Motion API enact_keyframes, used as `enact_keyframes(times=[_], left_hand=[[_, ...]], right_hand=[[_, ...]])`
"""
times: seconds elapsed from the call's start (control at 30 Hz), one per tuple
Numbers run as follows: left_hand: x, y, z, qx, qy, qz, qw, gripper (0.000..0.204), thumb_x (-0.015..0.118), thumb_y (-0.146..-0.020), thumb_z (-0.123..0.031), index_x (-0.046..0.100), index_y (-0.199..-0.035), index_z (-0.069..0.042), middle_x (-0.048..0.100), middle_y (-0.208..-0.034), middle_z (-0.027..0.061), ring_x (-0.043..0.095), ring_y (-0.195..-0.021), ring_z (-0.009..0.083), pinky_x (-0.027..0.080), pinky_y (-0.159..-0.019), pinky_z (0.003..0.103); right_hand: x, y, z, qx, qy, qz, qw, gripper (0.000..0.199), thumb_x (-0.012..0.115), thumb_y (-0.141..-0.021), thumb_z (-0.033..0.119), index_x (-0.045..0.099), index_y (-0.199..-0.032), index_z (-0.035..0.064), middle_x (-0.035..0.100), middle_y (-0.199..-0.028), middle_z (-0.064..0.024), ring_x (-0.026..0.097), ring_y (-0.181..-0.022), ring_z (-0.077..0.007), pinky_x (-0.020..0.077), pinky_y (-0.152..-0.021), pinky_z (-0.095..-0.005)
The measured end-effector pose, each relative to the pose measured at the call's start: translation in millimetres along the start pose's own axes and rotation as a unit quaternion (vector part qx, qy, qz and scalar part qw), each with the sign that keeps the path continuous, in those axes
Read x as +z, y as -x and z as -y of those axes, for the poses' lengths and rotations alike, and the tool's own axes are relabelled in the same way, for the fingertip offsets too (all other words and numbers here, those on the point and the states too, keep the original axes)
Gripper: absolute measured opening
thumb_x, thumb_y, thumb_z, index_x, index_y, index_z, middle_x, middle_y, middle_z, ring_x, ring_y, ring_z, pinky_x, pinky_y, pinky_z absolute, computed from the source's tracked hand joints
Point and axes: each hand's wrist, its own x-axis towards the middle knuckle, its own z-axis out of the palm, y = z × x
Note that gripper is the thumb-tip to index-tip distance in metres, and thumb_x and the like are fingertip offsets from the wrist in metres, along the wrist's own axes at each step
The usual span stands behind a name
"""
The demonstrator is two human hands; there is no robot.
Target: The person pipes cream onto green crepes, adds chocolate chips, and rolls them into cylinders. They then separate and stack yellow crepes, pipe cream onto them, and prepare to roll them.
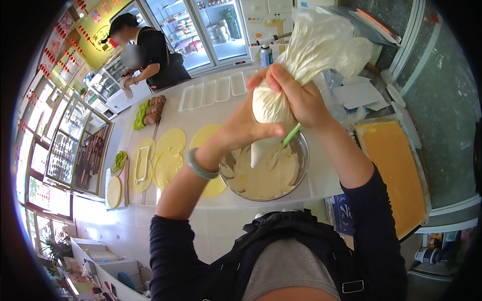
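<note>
A clear piping bag [271, 104] filled with pale cream hangs tip down above a metal bowl [304, 168]. My right hand [304, 100] grips the bag where its loose plastic top gathers. Around the filled part, on the other side, curls my left hand [246, 120], its thumb stretched across the front. The bag's narrow tip points down over more cream [263, 178] in the bowl; whether it touches the cream I cannot tell. A spatula with a green handle [291, 135] leans in the bowl, partly behind the bag.
Thin yellow rounds [169, 143] lie left of the bowl, one under a white rectangular frame [142, 164]. White trays [211, 93] and brown and green rolls [153, 111] sit farther back. A blowtorch can [266, 56] stands behind the bag. Right is a sheet cake [391, 170]; a co-worker [155, 57] stands far left.
</note>
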Motion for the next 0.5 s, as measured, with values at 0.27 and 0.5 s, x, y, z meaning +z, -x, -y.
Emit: enact_keyframes(times=[0.27,0.5], left_hand=[[8,5,22,0.038,0.080,-0.108,0.990,0.100,0.095,-0.067,-0.054,0.049,-0.137,0.002,0.062,-0.124,0.0089,0.061,-0.114,0.0184,0.051,-0.098,0.034],[20,10,25,0.002,0.054,-0.097,0.994,0.095,0.093,-0.070,-0.052,0.050,-0.135,0.003,0.063,-0.120,0.0094,0.061,-0.110,0.0173,0.052,-0.093,0.034]], right_hand=[[23,-15,-7,-0.042,0.030,-0.055,0.997,0.044,0.048,-0.112,0.036,0.047,-0.076,0.0099,0.051,-0.071,0.0003,0.056,-0.067,-0.0108,0.0482,-0.067,-0.0295],[29,-4,0,-0.004,0.065,-0.120,0.991,0.046,0.047,-0.112,0.038,0.045,-0.075,0.0103,0.046,-0.070,0.0007,0.049,-0.063,-0.0094,0.0427,-0.060,-0.0272]])
